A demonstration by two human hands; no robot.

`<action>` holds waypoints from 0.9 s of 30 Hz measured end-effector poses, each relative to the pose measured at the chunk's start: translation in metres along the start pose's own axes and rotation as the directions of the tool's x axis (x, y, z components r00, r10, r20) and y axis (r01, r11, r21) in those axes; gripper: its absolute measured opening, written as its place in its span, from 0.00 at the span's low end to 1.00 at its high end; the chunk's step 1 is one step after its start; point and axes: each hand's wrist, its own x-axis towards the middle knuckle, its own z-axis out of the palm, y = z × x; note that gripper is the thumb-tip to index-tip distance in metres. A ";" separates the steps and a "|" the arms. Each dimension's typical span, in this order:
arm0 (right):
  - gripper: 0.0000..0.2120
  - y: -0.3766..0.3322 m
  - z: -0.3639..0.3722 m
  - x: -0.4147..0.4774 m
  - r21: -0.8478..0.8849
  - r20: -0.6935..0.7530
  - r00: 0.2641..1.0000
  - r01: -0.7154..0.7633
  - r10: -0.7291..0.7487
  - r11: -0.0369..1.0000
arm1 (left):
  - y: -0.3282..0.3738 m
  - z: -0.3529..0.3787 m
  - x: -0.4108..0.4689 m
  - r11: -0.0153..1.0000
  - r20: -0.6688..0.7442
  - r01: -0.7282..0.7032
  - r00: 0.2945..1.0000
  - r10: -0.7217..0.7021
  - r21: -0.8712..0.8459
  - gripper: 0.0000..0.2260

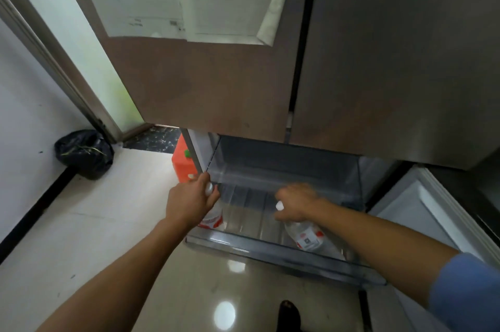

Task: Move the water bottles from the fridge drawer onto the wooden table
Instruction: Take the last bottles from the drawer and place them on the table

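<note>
The fridge drawer is pulled out low in front of me, its clear tub showing a ribbed floor. Two clear water bottles with white caps and red-and-white labels are in it. My left hand is closed around the neck of the left bottle, which stands upright at the drawer's left front corner. My right hand grips the neck of the right bottle, which leans with its cap up toward the left. The wooden table is out of view.
Closed fridge doors hang over the drawer's back. A lower fridge door stands open on the right. An orange container sits on the floor left of the fridge, a black rubbish bag by the wall. A foot is on the glossy tiles.
</note>
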 end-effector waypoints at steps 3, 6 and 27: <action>0.17 -0.006 -0.018 -0.038 0.002 -0.097 0.994 -0.049 0.049 0.999 | 0.004 -0.023 -0.015 0.998 -0.047 -0.002 0.999 -0.001 -0.060 0.12; 0.14 -0.022 -0.047 -0.075 0.036 -0.245 0.966 -0.070 0.077 0.997 | 0.005 -0.064 -0.024 0.988 -0.221 0.026 0.973 -0.059 -0.150 0.10; 0.18 -0.437 -0.130 -0.015 -0.230 -0.527 0.661 0.494 -0.534 0.838 | -0.271 -0.231 -0.313 0.841 -0.484 0.537 0.755 -0.442 0.069 0.16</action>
